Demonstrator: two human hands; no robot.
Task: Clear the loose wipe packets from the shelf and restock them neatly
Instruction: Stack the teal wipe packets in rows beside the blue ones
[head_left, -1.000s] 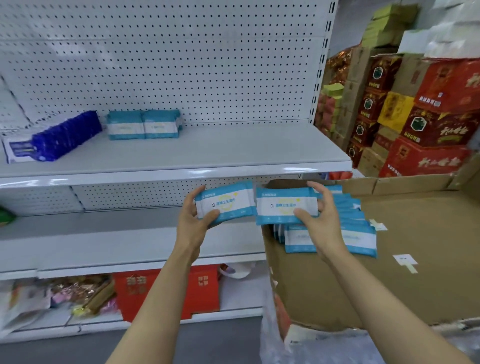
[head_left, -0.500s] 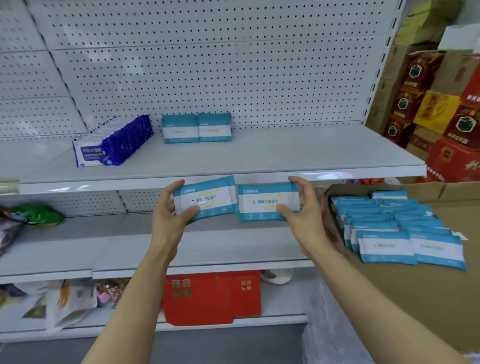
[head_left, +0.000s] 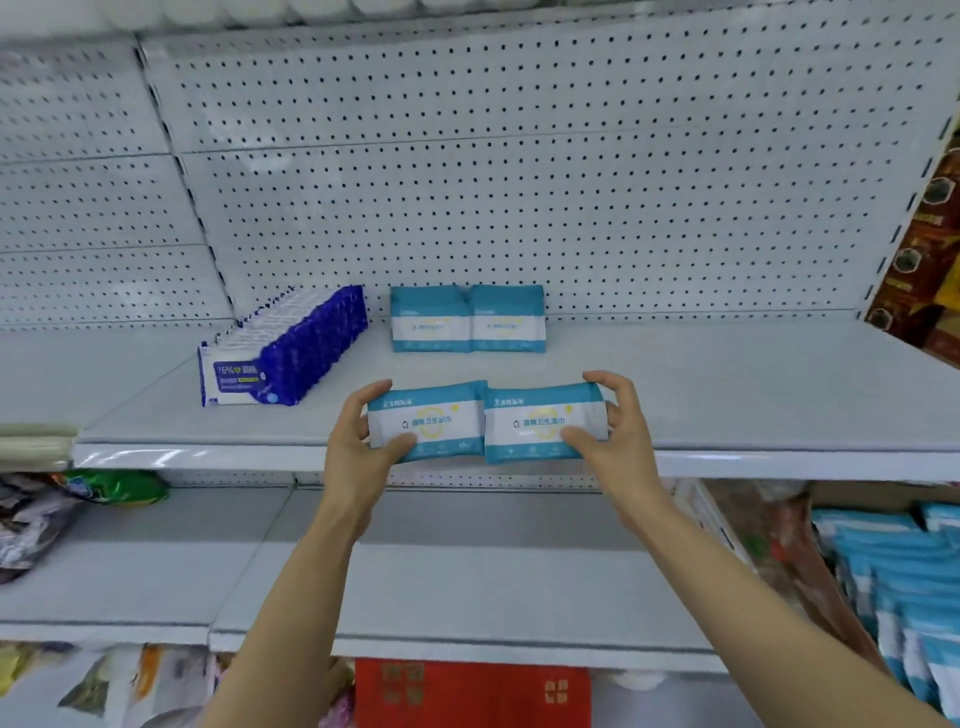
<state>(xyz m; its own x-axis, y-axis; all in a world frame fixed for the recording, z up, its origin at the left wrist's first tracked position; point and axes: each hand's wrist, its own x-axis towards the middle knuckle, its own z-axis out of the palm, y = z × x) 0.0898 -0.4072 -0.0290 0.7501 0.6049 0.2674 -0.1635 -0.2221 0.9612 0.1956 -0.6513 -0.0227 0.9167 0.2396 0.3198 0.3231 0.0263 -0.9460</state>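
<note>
My left hand grips a teal-and-white wipe packet by its left end. My right hand grips a second, matching packet by its right end. The two packets are held upright, side by side and touching, over the front edge of the white upper shelf. At the back of that shelf two more teal packets stand side by side against the pegboard. Several loose teal packets lie in a pile at the lower right.
A row of dark blue wipe packs stands left of the standing teal pair. The lower shelf carries bagged goods at its left end. Red boxes sit below. Stacked cartons rise at the right edge.
Both hands have carried the two packets from the pile on the cardboard at the right, up and leftward to the front of the upper shelf. The packets are now closer together and touching.
</note>
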